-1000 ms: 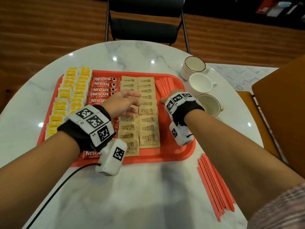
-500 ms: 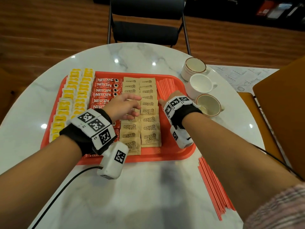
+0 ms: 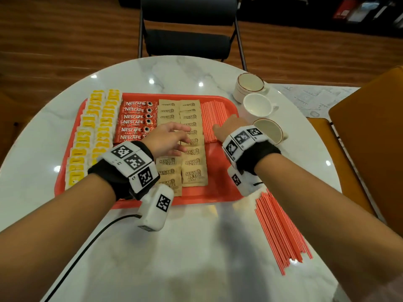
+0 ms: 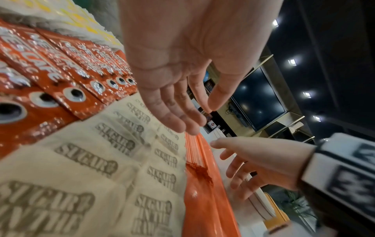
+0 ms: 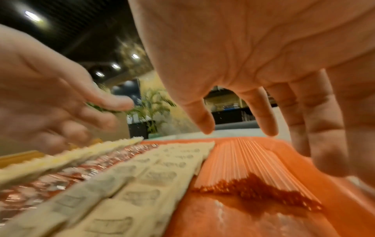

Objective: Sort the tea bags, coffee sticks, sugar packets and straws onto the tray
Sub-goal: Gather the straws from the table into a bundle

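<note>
The tray (image 3: pixel 220 194) sits at the middle of the round marble table (image 3: pixel 196 247), long side toward me, I judge so each kind of item gets its own lane running from 6 to 12 o'clock. From 9 toward 3 o'clock the lanes read: yellow tea bags (image 3: pixel 96 136) in two overlapped columns spilling past the tray's left rim, red coffee sticks (image 3: pixel 135 120) stacked crosswise, brown sugar packets (image 3: pixel 192 166) in two shingled columns, then a bundle of straws (image 3: pixel 212 118) filling only the far half of the last lane. A second pile of loose straws (image 3: pixel 281 232) lies off the tray at 4 o'clock, so I judge that lane unfinished. My left hand (image 3: pixel 168 140) hovers over the sugar columns, fingers relaxed and spread, holding nothing; it looks placed to square the packets. My right hand (image 3: pixel 231 127) is over the straw bundle's right edge, also empty with loose fingers, probably to nudge the straws against the sugar. Three cups (image 3: pixel 259 107) stand beyond the tray at 2 o'clock.
</note>
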